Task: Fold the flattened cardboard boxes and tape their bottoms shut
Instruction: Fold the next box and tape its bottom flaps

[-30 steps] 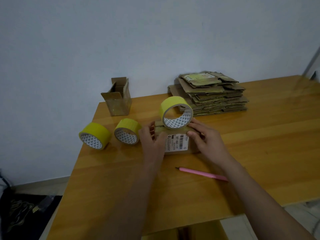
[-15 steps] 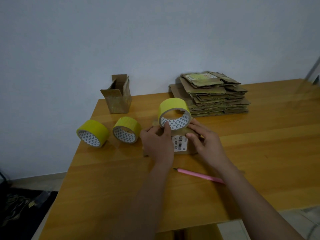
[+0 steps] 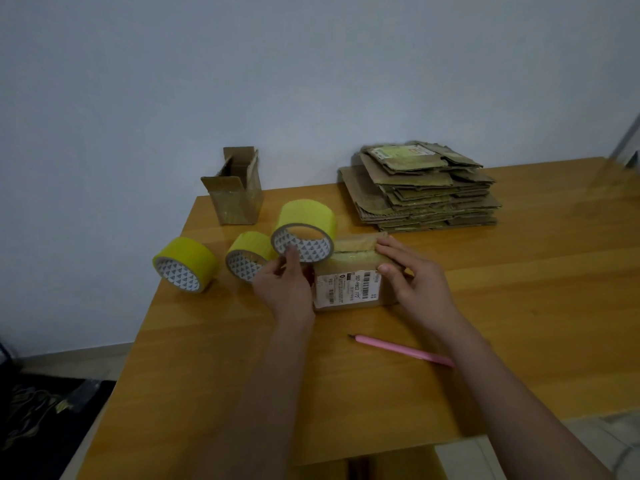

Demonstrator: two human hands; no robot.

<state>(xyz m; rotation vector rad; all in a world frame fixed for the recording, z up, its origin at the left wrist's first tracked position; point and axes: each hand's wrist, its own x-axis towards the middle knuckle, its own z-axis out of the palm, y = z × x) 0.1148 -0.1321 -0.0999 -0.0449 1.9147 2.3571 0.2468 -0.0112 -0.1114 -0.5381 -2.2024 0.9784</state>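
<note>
Brown cardboard forms a small box (image 3: 349, 284) lying on its side on the wooden bench (image 3: 519, 306), a short way in from the left edge and about midway between the back and front edges. A white shipping label (image 3: 348, 287) with a barcode faces up on it. Its end flaps at the far side are closed, with a glossy strip of tape over the seam.

The right hand (image 3: 414, 278) rests on the right end of the box, fingers laid over the flaps and the thumb pressing against the label side, grasping the box and keeping it steady. The left hand (image 3: 282, 289) pinches the near rim of a yellow roll of tape (image 3: 304, 233), holding it upright at the far left corner of the box; whether the roll touches the box I cannot tell.

Two more yellow rolls lie on the bench toward the left edge: one (image 3: 247, 259) just beside the held roll, partly behind the left hand, and another (image 3: 185, 265) at the very edge. A pink pen (image 3: 401, 349) lies nearer the front edge, below the box and under the right forearm.

Near the back left corner stands a folded box (image 3: 237, 194) with its top flaps open. Along the back edge, to the right of it, sits a stack of flattened boxes (image 3: 422, 188).
</note>
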